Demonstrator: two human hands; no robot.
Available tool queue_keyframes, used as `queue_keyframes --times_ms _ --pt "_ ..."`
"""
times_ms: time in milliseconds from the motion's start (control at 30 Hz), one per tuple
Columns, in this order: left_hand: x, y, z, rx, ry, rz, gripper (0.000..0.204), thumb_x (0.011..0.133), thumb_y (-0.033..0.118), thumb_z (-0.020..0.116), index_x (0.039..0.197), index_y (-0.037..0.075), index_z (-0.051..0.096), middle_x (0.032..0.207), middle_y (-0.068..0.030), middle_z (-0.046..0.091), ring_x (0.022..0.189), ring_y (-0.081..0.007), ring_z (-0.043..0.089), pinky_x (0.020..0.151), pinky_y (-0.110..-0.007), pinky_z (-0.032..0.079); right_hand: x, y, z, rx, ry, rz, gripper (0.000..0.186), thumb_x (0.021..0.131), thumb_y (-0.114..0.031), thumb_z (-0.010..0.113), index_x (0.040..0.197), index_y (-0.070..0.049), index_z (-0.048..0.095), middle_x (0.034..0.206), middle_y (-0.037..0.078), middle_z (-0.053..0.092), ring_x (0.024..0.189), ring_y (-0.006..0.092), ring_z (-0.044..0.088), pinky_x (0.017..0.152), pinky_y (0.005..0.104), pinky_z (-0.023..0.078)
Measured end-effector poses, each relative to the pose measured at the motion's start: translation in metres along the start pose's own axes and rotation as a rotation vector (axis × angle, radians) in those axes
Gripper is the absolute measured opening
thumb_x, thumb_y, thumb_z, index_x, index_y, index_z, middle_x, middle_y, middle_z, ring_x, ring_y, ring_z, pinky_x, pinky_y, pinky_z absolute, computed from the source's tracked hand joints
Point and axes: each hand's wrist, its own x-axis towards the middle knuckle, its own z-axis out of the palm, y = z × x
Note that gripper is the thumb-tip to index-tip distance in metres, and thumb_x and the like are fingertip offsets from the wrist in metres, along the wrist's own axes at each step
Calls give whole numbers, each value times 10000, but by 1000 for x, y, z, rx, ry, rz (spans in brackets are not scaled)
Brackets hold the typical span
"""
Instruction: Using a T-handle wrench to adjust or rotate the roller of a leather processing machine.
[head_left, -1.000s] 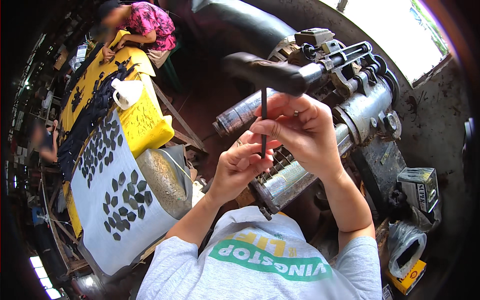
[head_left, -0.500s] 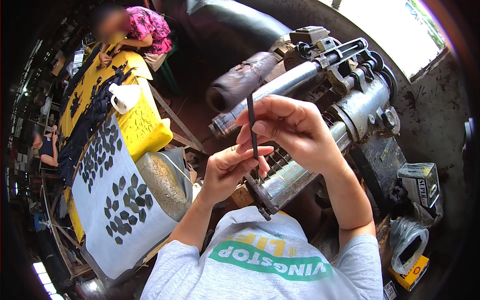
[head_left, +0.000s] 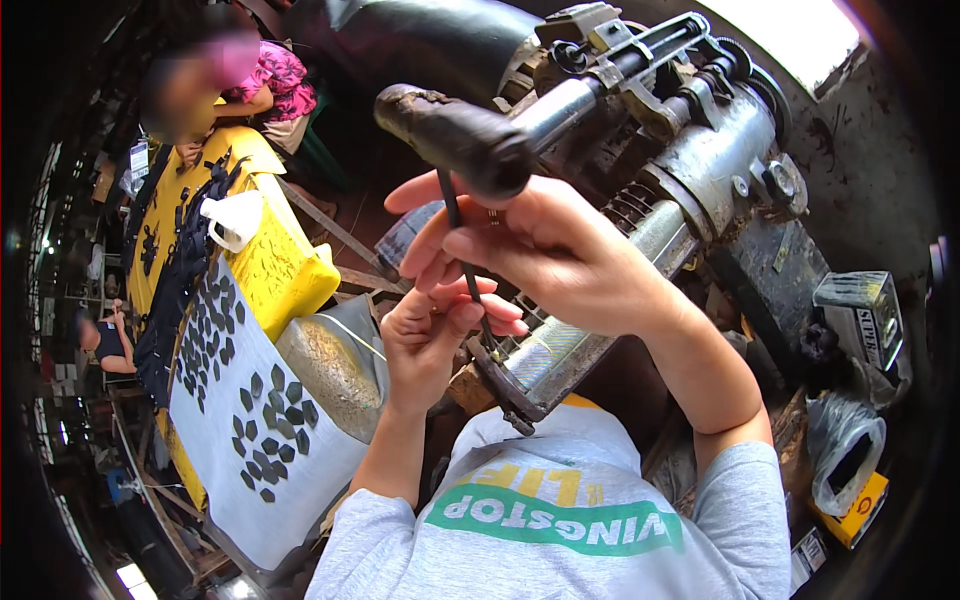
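Dark rod [head_left: 451, 203], its upper end hidden at the blurred head [head_left: 450, 132].

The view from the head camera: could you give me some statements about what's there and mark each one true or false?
1. The right hand is higher in the picture than the left hand. True.
2. The dark cylinder is at the lower end of the thin dark rod. False: the dark cylinder is at its upper end.
3. Dark flat pieces lie on the white sheet. True.
4. The white jug lies among those pieces. False: the white jug rests on the yellow cover.
5. The wearer's shirt is plain green. False: it is gray with a green band across it.
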Motion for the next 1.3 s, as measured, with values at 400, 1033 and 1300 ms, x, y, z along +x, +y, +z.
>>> queue_keyframes --times_ms 400,1033,1300 --pt "-4 -6 10 197 108 29 233 859 35 642 1066 -32 559 926 -135 634 781 -228 655 731 -343 561 3 18 -17 -139 144 -125 215 777 -68 713 854 3 526 627 50 570 583 57 541 523 239 440" --pt "-14 -6 20 107 219 -2 150 858 35 642 976 13 552 781 -140 649 674 -206 638 618 -297 531 1 19 -14 -30 5 -67 201 801 -69 692 853 31 525 688 99 611 668 129 628 587 262 485" --pt "-13 -2 16 185 153 -1 267 931 181 562 1115 -13 568 802 -163 657 659 -198 626 612 -292 521 6 6 -17 64 -70 -6 106 821 3 580 905 61 556 744 149 637 697 134 647 596 274 496"
